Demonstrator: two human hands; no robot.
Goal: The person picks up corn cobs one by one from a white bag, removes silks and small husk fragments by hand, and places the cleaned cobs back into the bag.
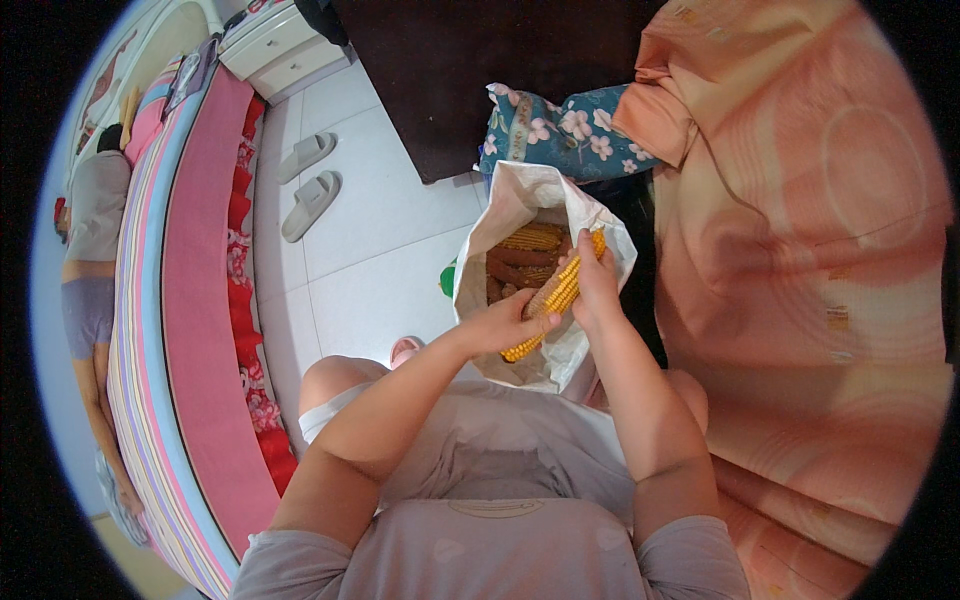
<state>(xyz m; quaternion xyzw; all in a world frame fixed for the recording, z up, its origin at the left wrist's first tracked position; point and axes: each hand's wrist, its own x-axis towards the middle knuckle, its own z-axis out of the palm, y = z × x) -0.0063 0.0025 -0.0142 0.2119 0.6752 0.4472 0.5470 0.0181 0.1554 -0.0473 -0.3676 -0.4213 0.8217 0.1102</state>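
Note:
Between both hands I hold one ear of dried corn (564, 294), tilted over the mouth of a white woven sack (478, 238). Yellow kernels cover much of it, and a strip along its upper left side shows bare cob. My left hand (517, 324) grips the lower part, with the thumb lying across the kernels. Around the upper end is my right hand (595, 279), its thumb near the tip. Inside the sack lie a kernel-covered ear (531, 237) and several brownish cobs (517, 259), partly hidden by my hands and the sack's rim.
A blue floral cushion (559, 135) lies behind the sack, beside a dark panel (442, 90). Orange patterned fabric (795, 247) spreads at right. Grey slippers (311, 202) sit on the tiled floor (360, 277). At left a person (97, 202) lies on a bed (199, 300).

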